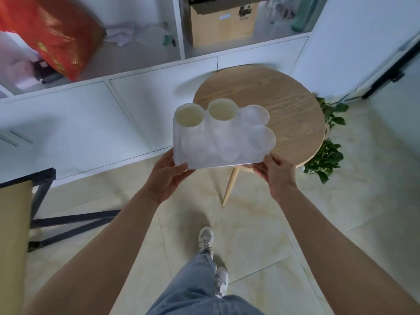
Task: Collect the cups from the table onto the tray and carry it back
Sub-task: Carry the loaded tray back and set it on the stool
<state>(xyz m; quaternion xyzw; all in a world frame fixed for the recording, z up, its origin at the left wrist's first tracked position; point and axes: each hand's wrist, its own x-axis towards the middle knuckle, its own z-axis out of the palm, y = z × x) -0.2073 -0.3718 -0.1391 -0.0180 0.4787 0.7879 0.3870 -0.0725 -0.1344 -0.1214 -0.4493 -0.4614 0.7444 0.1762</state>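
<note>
Tray (200, 162) of cups (189, 114) — each grip, left (169, 176) and right (276, 176), clamps its edge — no legible writing.

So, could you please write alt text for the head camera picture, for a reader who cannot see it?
A person's left hand and right hand hold a white tray by its near edge; at least two pale cups stand on it. Behind it is a round wooden table. Below are tiled floor, jeans and pale sneakers.

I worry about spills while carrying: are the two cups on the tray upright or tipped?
Upright. Both cups stand with round mouths facing up on the white tray, held by the left hand and right hand.
</note>
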